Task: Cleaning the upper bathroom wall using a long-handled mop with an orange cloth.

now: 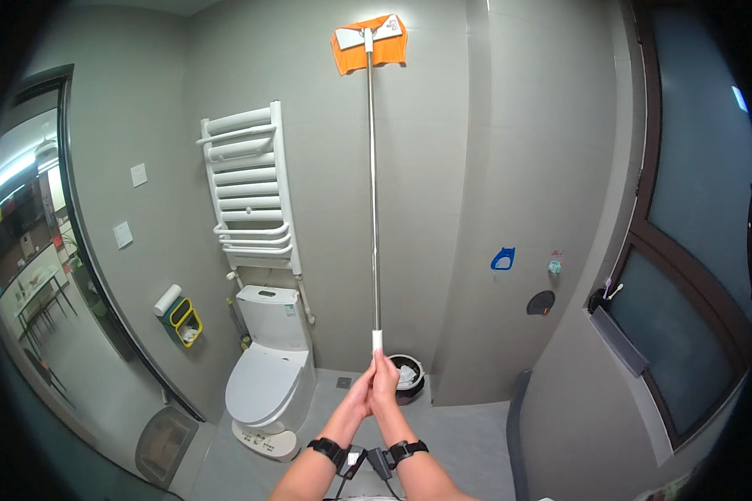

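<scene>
Both hands clasp the white lower grip [377, 340] of a flat mop, my left hand [358, 396] and my right hand [385, 381] pressed together around it. From there the long metal pole [373, 188] runs straight up the view. At its far end the white mop plate [351, 39] lies over an orange cloth [354, 61] high on the grey tiled wall [426, 156]. The cloth hangs out past the plate at its sides and lower edge. A black strap with a small device sits on each wrist.
A white toilet [266, 382] with a footstool [263, 441] stands left, below a towel radiator [247, 188]. A waste bin [408, 379] is just behind the hands. A doorway opens at far left; a dark-framed window [689, 300] is at right, beside a low dark kerb [516, 432].
</scene>
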Demonstrator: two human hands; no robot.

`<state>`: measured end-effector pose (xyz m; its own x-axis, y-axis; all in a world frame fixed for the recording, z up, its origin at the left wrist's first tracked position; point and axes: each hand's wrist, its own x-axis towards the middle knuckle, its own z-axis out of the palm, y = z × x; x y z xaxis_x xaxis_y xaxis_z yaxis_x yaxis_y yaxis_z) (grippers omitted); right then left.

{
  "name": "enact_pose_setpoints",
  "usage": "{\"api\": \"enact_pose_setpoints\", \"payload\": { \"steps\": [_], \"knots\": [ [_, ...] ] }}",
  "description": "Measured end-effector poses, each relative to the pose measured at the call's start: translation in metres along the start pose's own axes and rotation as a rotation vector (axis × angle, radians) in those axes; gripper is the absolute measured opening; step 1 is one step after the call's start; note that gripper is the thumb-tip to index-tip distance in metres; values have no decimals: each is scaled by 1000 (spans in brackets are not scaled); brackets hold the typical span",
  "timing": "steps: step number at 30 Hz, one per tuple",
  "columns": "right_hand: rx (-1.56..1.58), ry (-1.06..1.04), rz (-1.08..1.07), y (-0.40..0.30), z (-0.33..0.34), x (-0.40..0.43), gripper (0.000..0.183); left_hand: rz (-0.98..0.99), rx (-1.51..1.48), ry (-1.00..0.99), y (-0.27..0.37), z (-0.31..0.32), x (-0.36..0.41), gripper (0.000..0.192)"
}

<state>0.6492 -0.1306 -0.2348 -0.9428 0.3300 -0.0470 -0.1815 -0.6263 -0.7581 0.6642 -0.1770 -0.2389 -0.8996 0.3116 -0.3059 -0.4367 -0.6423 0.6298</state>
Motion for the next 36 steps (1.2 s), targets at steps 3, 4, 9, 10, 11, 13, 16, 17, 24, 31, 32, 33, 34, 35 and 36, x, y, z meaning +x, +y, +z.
{"api": "enact_pose_setpoints", "payload": {
  "steps": [3,4,9,10,11,13,16,17,24,31,32,33,34,35,36],
  "knots": [
    [34,14,70,-2,4,-5,27,68,-46,51,0,11,-9,37],
    [84,-39,52,-12,17,3,26,119,-47,39,16,28,-14,36],
    [82,-207,-37,-96,104,12,23,236,12,-205,103,86,-25,35],
    [81,-210,-39,-104,114,10,23,294,36,-224,116,93,-32,34],
    [111,-253,3,-110,123,8,23,295,35,-226,122,100,-40,34],
    [138,-290,23,-108,126,7,24,233,-142,-105,128,122,-59,26],
    [111,-235,21,-54,102,-10,25,220,-76,-89,98,51,-48,33],
    [71,-177,41,-32,90,-16,26,219,-17,-41,81,25,-44,35],
    [-33,-83,-92,-20,96,-39,29,148,17,-144,87,10,-54,42],
    [-85,-124,-227,-85,146,-37,32,131,31,-420,129,46,-54,38],
    [-71,-157,-211,-74,138,-38,31,176,42,-335,121,35,-48,39],
    [-36,-191,-197,-55,118,-29,29,216,54,-264,109,30,-45,40],
    [-35,-111,-204,-34,104,-26,29,185,59,-191,95,21,-43,42],
    [-2,-117,-116,-12,84,-25,29,175,63,-188,76,-5,-26,44],
    [22,-75,-37,6,63,-23,31,164,58,-140,54,-21,-23,41]
  ]
}}
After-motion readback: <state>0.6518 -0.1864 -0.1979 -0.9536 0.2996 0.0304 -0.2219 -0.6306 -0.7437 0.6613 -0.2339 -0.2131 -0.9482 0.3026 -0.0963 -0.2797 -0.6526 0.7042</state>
